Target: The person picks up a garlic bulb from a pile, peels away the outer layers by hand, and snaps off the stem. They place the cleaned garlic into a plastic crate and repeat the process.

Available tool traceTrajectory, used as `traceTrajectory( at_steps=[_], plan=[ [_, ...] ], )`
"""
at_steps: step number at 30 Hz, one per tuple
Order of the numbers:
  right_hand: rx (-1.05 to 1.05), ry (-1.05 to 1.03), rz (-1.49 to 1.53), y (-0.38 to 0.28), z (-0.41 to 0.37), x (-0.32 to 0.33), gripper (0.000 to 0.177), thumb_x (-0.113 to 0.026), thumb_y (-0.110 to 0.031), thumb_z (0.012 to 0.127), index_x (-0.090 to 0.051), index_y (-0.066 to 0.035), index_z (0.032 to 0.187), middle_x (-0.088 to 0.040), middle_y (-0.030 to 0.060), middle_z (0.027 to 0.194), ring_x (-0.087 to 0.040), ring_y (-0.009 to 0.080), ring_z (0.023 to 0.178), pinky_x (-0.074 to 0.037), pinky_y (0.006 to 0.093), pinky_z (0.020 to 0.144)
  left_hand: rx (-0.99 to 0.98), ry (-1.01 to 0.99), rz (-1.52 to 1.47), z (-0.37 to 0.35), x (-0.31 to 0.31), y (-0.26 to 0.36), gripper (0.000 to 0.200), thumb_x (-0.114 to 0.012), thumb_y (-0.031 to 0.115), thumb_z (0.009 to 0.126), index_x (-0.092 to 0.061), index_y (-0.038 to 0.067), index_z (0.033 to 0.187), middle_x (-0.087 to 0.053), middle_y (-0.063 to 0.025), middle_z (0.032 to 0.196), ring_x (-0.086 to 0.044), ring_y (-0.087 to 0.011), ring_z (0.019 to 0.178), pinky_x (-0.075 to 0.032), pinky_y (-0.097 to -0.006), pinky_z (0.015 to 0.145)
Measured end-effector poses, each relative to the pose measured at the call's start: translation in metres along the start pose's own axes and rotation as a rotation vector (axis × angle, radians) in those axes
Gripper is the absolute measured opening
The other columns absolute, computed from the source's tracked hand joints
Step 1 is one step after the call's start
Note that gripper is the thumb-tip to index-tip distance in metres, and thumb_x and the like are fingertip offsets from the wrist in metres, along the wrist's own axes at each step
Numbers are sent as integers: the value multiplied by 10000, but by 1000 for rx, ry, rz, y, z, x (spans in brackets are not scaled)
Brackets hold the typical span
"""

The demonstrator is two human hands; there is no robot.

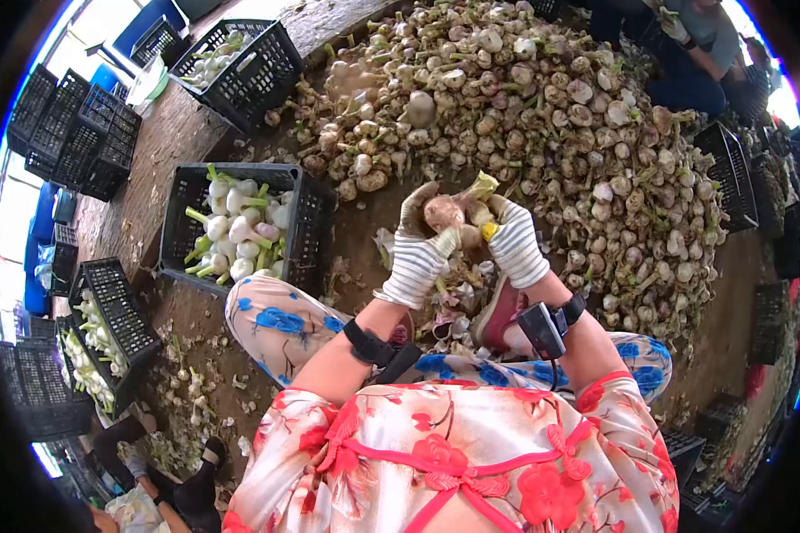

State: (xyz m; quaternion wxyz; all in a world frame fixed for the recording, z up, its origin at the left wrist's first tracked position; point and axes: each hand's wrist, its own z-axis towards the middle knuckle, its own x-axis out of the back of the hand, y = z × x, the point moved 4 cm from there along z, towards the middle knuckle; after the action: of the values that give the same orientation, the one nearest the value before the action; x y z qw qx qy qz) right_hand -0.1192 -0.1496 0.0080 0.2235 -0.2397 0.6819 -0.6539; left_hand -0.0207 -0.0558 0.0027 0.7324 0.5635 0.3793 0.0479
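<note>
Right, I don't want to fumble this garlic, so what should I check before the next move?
1. Gloves: ok, left hand and right hand both covered.
2. Grip: ok, a bulb is held between both hands.
3. Bulb skin clean: not ok, brownish skin shows.
4. Tool in hand: cannot tell, fingers may hide one.
5. Crate close by: ok, beside the left knee.
6. Elbow room: ok, the nearest person at upper right sits beyond the pile.

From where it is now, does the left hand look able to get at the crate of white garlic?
Probably yes. Only open floor with scraps seems to lie between the left hand and the crate, which has no lid. The hand is busy with a garlic bulb, though.
</note>
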Motion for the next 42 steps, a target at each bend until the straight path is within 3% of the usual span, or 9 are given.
traceTrajectory(
  at_steps=[4, 6, 8, 10, 15, 25, 32, 34, 42],
  plan=[
    [466, -26, -311, -11, 6, 5, 114, -554, -19, 787, -588, -3, 895, -611, 69, 792, -542, 97, 704, -451, 233, 627, 379, -30, -261, 7, 14, -11, 429, -635, 294, 750, -503, 28, 1060, -551, -83, 993, -542, -149, 880, -461, -296, 813],
    [178, -73, 119, 8, 15, 5, 186, -561, -46, 799, -570, -14, 983, -605, 38, 852, -539, 84, 735, -454, 220, 655, 570, 25, -457, 3, 13, -19, 461, -584, 394, 781, -514, 24, 1049, -558, -94, 1000, -550, -151, 870, -457, -295, 818],
    [131, -64, 223, -1, 6, 4, 218, -557, -68, 813, -555, -13, 1024, -601, 25, 872, -539, 80, 744, -454, 217, 666, 802, -381, -565, 8, 13, -4, 564, -504, 501, 800, -495, 18, 1092, -565, -111, 1000, -585, -184, 786, -518, -340, 676],
    [81, -61, 315, -4, -2, 2, 252, -554, -90, 827, -540, -12, 1066, -596, 12, 891, -539, 77, 753, -455, 214, 678, 728, -173, -453, 10, 10, 9, 473, -496, 469, 830, -490, 84, 1105, -574, -83, 960, -585, -181, 737, -532, -331, 632],
    [-76, -56, 324, 6, -15, -15, 253, -542, -142, 856, -547, 3, 1063, -582, -5, 870, -517, 49, 752, -442, 193, 662, -131, -22, 264, 19, 22, 13, 716, -736, -49, 576, -402, 69, 1198, -495, -96, 1107, -521, -164, 952, -477, -284, 817],
    [236, -94, 44, -7, 21, 7, 77, -550, -46, 801, -573, 1, 858, -555, -27, 746, -463, 38, 669, -399, 192, 567, 295, -284, 144, 13, 15, 27, 613, -753, 206, 655, -462, 32, 1167, -569, -48, 998, -563, -114, 853, -477, -235, 732],
    [-109, -20, 610, 52, 16, 20, 194, -584, -125, 828, -560, 8, 968, -602, 35, 800, -578, 114, 682, -497, 255, 616, 614, -559, -53, -3, 19, 6, 759, -754, 375, 620, -435, 61, 1232, -558, -29, 1047, -541, -124, 929, -441, -252, 812],
    [-212, -7, 631, 45, 9, 23, 258, -599, -160, 820, -544, 16, 1001, -608, 57, 844, -605, 143, 723, -528, 292, 647, 471, -174, -18, 6, 29, 7, 745, -746, 387, 632, -439, 54, 1223, -549, -38, 1071, -532, -141, 966, -432, -274, 841],
    [69, -151, 95, -18, -15, -7, 107, -539, -71, 816, -580, 11, 873, -589, 19, 782, -515, 64, 699, -440, 206, 617, 198, 230, 35, 29, 55, -13, 288, -625, 89, 793, -532, -5, 1049, -614, -82, 894, -597, -143, 782, -495, -247, 720]
  ],
)
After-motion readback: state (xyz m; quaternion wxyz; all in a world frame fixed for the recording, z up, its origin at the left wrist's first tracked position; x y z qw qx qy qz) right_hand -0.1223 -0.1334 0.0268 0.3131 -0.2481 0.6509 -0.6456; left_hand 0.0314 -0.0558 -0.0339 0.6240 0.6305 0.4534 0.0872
